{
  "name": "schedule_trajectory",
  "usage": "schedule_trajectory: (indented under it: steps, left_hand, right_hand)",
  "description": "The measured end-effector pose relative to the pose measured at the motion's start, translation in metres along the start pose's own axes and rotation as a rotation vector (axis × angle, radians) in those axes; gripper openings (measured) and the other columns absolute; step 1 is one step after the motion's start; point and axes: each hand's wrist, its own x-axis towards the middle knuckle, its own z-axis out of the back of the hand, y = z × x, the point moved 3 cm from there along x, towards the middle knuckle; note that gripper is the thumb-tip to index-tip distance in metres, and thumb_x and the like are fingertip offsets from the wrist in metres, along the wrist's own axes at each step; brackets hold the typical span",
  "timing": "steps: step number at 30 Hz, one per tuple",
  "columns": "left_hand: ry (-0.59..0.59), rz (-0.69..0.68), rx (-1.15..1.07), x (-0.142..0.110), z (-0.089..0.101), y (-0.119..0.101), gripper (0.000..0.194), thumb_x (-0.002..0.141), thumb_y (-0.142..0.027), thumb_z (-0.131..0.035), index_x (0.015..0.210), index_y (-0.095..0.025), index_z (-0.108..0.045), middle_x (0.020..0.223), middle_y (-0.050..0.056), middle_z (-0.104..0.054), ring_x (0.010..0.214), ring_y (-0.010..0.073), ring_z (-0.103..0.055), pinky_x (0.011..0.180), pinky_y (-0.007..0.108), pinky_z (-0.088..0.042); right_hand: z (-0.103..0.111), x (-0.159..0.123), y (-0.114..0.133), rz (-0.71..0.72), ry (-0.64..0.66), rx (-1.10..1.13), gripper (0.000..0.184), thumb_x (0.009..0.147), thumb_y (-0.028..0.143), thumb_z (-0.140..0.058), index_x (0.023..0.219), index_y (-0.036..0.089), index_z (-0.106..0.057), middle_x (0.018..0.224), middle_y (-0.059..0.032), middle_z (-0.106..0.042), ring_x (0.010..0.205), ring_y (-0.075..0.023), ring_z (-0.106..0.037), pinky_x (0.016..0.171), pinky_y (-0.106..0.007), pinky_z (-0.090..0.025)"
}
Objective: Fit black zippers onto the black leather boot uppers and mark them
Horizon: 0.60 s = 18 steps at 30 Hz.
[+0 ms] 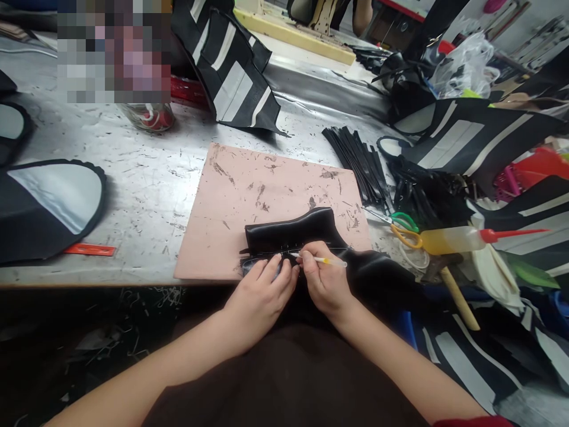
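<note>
Scuffed tabletop point(146, 172): on a pink board point(267, 178) at its front edge, glossy black leather piece point(288, 231) is showing faint marks, seemingly partway, remainder unclear; left hand point(262, 290) is pressing it, grip unclear, right hand point(326, 281) pinching slim white pen point(334, 261).

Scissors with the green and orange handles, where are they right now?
In the head view, the scissors lie on the right, at the pink board's right edge, between the black strips and the bottle of yellow liquid.
</note>
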Motion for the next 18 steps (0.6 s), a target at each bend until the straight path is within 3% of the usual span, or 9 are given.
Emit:
schedule_trajectory:
  steps: [12, 18]
  left_hand:
    - [0.050, 0.001, 0.006, -0.0014, -0.0033, -0.0007, 0.039, 0.086, -0.013, -0.035, 0.120, -0.011, -0.053, 0.122, 0.011, -0.057, 0.113, 0.0260, -0.050, 0.091, 0.039, -0.042]
    - [0.008, 0.004, -0.005, -0.0009, -0.0012, -0.0006, 0.037, 0.086, -0.013, -0.035, 0.116, -0.009, -0.055, 0.119, 0.011, -0.059, 0.110, 0.0274, -0.053, 0.089, 0.038, -0.043]
  right_hand:
    - [0.0000, -0.0008, 0.0000, -0.002, 0.000, 0.000, 0.017, 0.088, 0.021, -0.036, 0.079, 0.019, -0.050, 0.070, -0.0019, -0.057, 0.062, -0.0128, -0.058, 0.057, -0.025, -0.047]
    - [0.0005, 0.0002, 0.0017, 0.008, -0.004, 0.015, 0.016, 0.088, 0.019, -0.037, 0.082, 0.019, -0.052, 0.072, -0.0028, -0.059, 0.064, -0.0131, -0.058, 0.059, -0.025, -0.048]
